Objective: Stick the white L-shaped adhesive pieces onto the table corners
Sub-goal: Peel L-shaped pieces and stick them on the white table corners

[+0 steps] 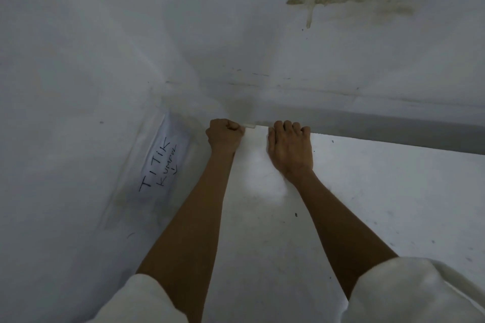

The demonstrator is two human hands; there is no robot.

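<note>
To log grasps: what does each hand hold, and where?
The left hand apparently pinches the white L-shaped piece by its left end; right hand curls over the far edge of the table.

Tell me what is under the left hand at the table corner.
The left hand is a fist over the table corner; beside it shows a bit of what looks like the white L-shaped piece. The rest and the corner itself are covered.

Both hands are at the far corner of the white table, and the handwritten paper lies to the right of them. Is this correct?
Not quite. The head view shows the handwritten paper to the left of the hands, beside the left hand. It and the right hand are indeed at the far corner of the white table.
</note>
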